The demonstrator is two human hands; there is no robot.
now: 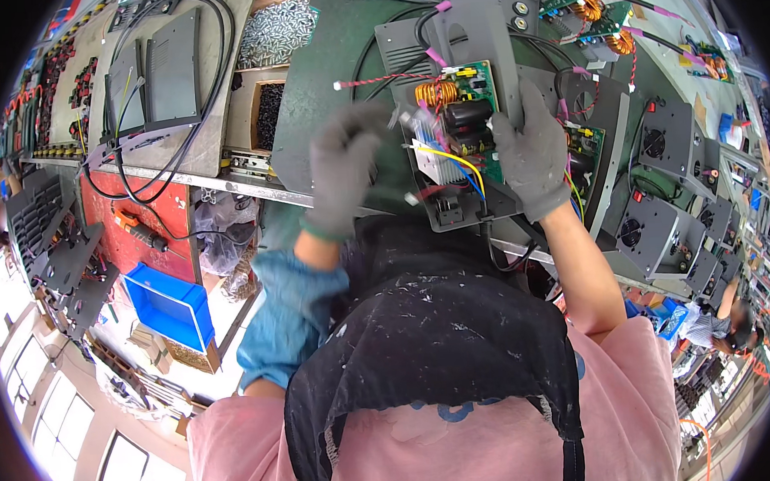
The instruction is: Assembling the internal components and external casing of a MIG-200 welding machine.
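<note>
A green circuit board (487, 85) sits in a dark grey metal casing (498, 36) in front of me. It carries a copper-wound coil (436, 93), black capacitors (467, 116) and a silver heat sink (438, 163). Yellow and blue wires (473, 173) curve over its near part. At the right side, my gloved right hand (530, 150) grips the casing, its thumb beside the board. My gloved left hand (346, 168) is left of the board, apart from it, fingers bent and blurred. Whether anything is between those fingers cannot be made out.
Left of the casing stand a wooden tray of silver screws (277, 33) and a box of small black parts (269, 114). Grey panels with black cables (172, 73) lie farther left. More casings with fans (659, 143) stand at right. A blue bin (169, 306) is below the bench.
</note>
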